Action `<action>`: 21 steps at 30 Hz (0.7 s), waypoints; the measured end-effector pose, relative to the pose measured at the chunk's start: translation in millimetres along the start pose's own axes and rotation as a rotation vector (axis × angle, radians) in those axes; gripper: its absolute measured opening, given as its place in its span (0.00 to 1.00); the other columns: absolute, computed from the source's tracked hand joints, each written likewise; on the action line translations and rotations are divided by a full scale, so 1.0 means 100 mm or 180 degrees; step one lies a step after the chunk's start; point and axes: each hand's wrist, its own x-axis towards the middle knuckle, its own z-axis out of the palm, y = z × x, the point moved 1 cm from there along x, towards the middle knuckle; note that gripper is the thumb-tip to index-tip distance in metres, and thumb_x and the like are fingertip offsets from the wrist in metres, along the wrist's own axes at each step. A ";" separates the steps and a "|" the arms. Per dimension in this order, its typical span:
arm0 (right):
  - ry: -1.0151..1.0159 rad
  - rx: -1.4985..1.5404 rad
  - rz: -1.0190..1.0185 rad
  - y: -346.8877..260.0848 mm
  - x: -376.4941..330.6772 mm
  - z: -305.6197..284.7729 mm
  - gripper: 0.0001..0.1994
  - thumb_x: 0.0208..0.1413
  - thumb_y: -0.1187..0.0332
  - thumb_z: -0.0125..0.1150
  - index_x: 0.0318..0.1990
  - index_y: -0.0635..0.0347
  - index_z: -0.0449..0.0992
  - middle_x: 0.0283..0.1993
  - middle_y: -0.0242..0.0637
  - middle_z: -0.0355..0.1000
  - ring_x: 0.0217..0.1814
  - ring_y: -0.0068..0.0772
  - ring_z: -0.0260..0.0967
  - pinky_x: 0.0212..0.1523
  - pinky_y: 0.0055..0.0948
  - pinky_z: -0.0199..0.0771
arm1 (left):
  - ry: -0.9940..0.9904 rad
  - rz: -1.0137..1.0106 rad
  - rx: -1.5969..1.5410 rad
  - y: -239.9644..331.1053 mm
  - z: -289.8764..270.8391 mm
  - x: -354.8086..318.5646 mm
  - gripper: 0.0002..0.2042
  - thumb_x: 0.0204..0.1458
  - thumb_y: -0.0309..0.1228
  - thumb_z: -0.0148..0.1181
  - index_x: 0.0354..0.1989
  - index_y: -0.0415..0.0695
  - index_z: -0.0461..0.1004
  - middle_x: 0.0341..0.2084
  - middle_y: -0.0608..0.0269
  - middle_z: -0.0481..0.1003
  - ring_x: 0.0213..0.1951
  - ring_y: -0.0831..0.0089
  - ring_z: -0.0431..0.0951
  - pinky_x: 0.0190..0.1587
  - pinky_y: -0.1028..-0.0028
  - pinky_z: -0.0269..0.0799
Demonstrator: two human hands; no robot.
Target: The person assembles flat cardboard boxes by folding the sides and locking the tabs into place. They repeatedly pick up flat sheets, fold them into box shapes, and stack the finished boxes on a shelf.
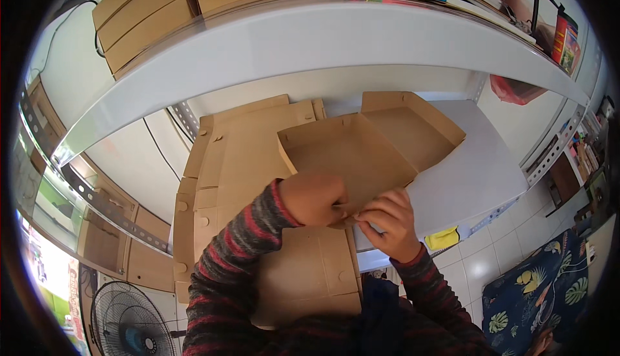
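single head-worn fisheye view, looking steeply down, close above the white shelf (pixel 478 175), edges bent

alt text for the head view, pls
Both hands, the left hand and right hand, pinch the near edge of a half-folded brown cardboard box on a white shelf. Flat unfolded box blanks lie stacked to the left; a standing fan shows at lower left.

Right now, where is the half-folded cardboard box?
In the head view, the half-folded box sits centre on the white shelf, right of the flat cardboard stack, both hands at its near edge.
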 end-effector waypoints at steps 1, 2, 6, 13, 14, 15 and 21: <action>0.0015 -0.0005 0.0003 -0.03 -0.01 0.02 0.07 0.39 0.75 0.66 0.27 0.56 0.75 0.31 0.30 0.71 0.35 0.36 0.67 0.40 0.36 0.63 | -0.0127 -0.0058 -0.0012 0.00 0.02 0.02 0.13 0.43 0.34 0.61 0.15 0.37 0.71 0.14 0.48 0.70 0.21 0.50 0.72 0.25 0.60 0.67; 0.0116 -0.0034 0.0026 -0.05 -0.04 0.06 0.07 0.39 0.75 0.66 0.27 0.56 0.75 0.31 0.30 0.71 0.35 0.36 0.68 0.38 0.36 0.64 | -0.0253 -0.0117 -0.0024 -0.01 0.04 0.03 0.13 0.43 0.34 0.61 0.16 0.37 0.71 0.15 0.48 0.71 0.22 0.51 0.73 0.26 0.61 0.68; 0.0532 -0.0210 0.0032 -0.08 -0.16 0.13 0.06 0.39 0.77 0.65 0.26 0.59 0.74 0.31 0.33 0.71 0.32 0.36 0.69 0.33 0.35 0.67 | -0.0669 0.0164 -0.0160 -0.03 -0.02 0.01 0.10 0.44 0.30 0.64 0.32 0.38 0.75 0.24 0.52 0.76 0.29 0.59 0.78 0.32 0.66 0.71; 0.0996 -0.0435 -0.0146 -0.07 -0.16 0.15 0.07 0.36 0.79 0.67 0.24 0.61 0.74 0.32 0.36 0.73 0.31 0.38 0.70 0.30 0.32 0.70 | -0.0504 0.0065 -0.0875 -0.05 -0.19 -0.05 0.16 0.44 0.29 0.67 0.38 0.37 0.70 0.23 0.58 0.77 0.29 0.67 0.79 0.32 0.69 0.70; 0.0966 -0.0438 -0.0156 -0.08 -0.15 0.16 0.07 0.36 0.79 0.67 0.24 0.61 0.74 0.32 0.35 0.73 0.31 0.38 0.70 0.30 0.32 0.70 | -0.0540 0.0030 -0.0803 -0.04 -0.18 -0.04 0.15 0.44 0.29 0.67 0.38 0.37 0.70 0.23 0.58 0.77 0.29 0.67 0.79 0.31 0.69 0.70; 0.0929 -0.0442 -0.0169 -0.09 -0.14 0.17 0.07 0.36 0.79 0.67 0.24 0.61 0.74 0.32 0.35 0.73 0.31 0.38 0.70 0.30 0.32 0.71 | -0.0570 -0.0005 -0.0736 -0.03 -0.17 -0.04 0.15 0.44 0.29 0.67 0.38 0.37 0.70 0.22 0.58 0.77 0.28 0.67 0.79 0.31 0.70 0.70; 0.0940 -0.0505 -0.0140 -0.11 -0.18 0.23 0.07 0.36 0.79 0.67 0.24 0.61 0.74 0.32 0.35 0.72 0.32 0.38 0.70 0.30 0.32 0.70 | -0.0647 -0.0011 -0.0672 0.00 -0.08 0.00 0.16 0.43 0.29 0.67 0.38 0.38 0.70 0.23 0.55 0.77 0.27 0.63 0.79 0.30 0.69 0.70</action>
